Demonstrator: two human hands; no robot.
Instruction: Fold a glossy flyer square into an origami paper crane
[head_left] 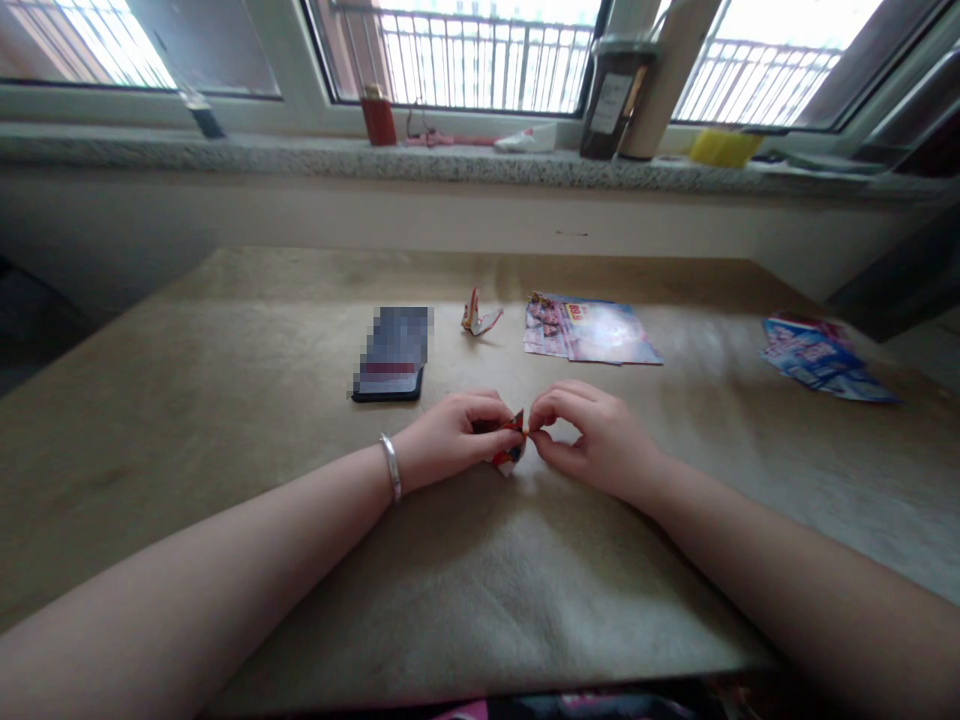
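Note:
My left hand (450, 435) and my right hand (592, 435) meet at the middle of the tan table (225, 400), both pinched on a small folded piece of coloured paper (511, 450). The paper is red, white and dark, and it rests on or just above the table top. Fingers of both hands are curled tight around it, hiding most of its shape. A silver bangle sits on my left wrist.
A phone (391, 355) lies behind my left hand. A finished folded paper figure (478, 317) stands beyond it. Printed colour sheets (589, 330) lie at centre right, more sheets (821, 358) at far right. The windowsill holds a red cup (379, 118), a dark jar (613, 100) and a yellow item (724, 147).

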